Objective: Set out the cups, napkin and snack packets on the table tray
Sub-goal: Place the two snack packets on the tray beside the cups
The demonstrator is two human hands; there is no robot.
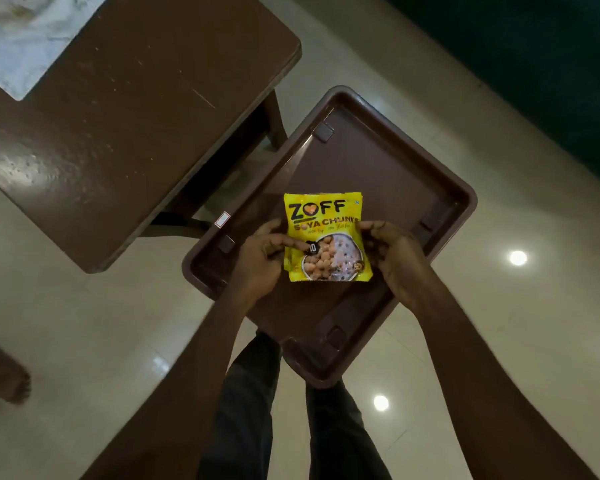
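Note:
A yellow snack packet (326, 237) printed with "ZOFF Soya Chunks" is held flat over the middle of a brown plastic table tray (378, 161). My left hand (262, 258) grips its left edge, thumb across the front. My right hand (394, 258) pinches its right edge. More than one packet seems stacked together; I cannot tell how many. The tray's inside surface holds nothing else. No cups or napkin are in view.
A dark brown wooden table (118, 116) stands to the left of the tray, with a pale cloth or mat (21, 39) at its far left corner. Glossy tiled floor (499, 306) surrounds the tray. Another person's bare foot (4, 375) is at the left edge.

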